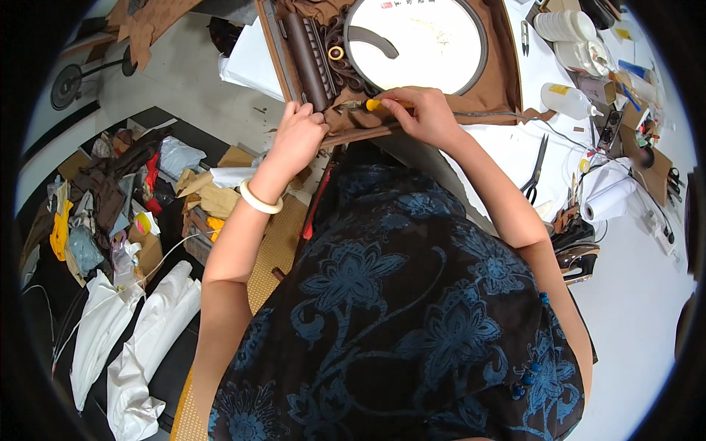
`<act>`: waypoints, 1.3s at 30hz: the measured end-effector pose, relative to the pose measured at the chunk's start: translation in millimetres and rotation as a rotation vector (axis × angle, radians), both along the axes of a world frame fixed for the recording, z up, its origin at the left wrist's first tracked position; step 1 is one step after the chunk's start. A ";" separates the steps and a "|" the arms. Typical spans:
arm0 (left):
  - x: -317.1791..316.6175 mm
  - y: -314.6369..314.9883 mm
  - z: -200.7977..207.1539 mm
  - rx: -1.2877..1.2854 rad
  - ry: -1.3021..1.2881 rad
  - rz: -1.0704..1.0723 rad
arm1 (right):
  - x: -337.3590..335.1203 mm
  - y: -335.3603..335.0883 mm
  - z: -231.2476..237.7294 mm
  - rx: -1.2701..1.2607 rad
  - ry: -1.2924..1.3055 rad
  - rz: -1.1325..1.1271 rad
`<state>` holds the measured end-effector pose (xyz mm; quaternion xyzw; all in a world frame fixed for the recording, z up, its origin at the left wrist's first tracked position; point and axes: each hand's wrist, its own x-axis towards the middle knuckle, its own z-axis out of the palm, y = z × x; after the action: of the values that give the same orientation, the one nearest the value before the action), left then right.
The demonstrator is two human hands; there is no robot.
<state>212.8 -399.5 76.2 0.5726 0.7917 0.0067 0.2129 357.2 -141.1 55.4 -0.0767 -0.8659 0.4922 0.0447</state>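
My right hand (426, 114) grips a soldering iron with a yellow handle (373, 104), and a grey cord trails from it to the right. Its tip points left, at the folded brown leather in the near left corner of a shallow brown frame (515, 51). At that same corner my left hand (298, 136) has its fingers bent and pressed together on the leather edge; what they pinch is hidden. Inside the frame are a dark brown ribbed roll (305, 62), curled leather strips with a small yellowish ring (336, 53), and a white disc (419, 44) with a dark rim.
Scissors (539, 165) lie on white paper at the right, with a squeeze bottle (566, 101), a paper roll (607, 197) and cables beyond. Leather scraps (110, 184) and white rolled sheets (151, 345) are heaped at the left. A yellow woven seat (276, 242) is below me.
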 end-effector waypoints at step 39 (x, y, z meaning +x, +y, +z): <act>20.6 -21.8 5.9 0.291 -0.184 0.162 | -17.5 -23.4 -0.1 0.174 0.053 0.226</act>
<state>233.4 -421.3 82.1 0.5285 0.8031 0.1909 0.1981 339.7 -164.6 55.2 0.0383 -0.9070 0.4191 0.0184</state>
